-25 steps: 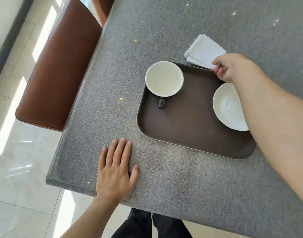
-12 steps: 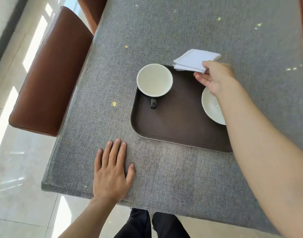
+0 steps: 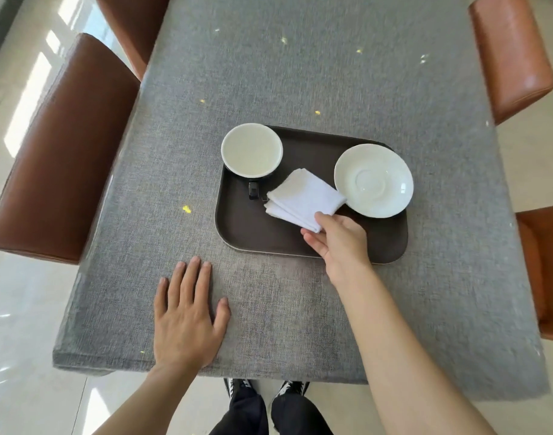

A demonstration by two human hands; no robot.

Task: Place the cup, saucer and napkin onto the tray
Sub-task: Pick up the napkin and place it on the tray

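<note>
A dark brown tray (image 3: 253,233) lies on the grey table. On its far left corner stands a cup (image 3: 251,150), white inside, with a black handle toward me. A white saucer (image 3: 374,180) sits on the tray's far right part. My right hand (image 3: 339,240) pinches the near corner of a folded white napkin (image 3: 303,197), which lies over the middle of the tray between cup and saucer. My left hand (image 3: 187,318) rests flat on the table near its front edge, fingers spread, holding nothing.
The grey cloth-covered table (image 3: 300,73) stretches away from me. Brown leather chairs stand at the left (image 3: 62,152) and orange ones at the right (image 3: 510,54). My legs and shoes (image 3: 265,400) show below the table's front edge.
My right hand has carried the napkin from beyond the tray's far edge to the middle of the tray. The left hand has stayed flat on the table.
</note>
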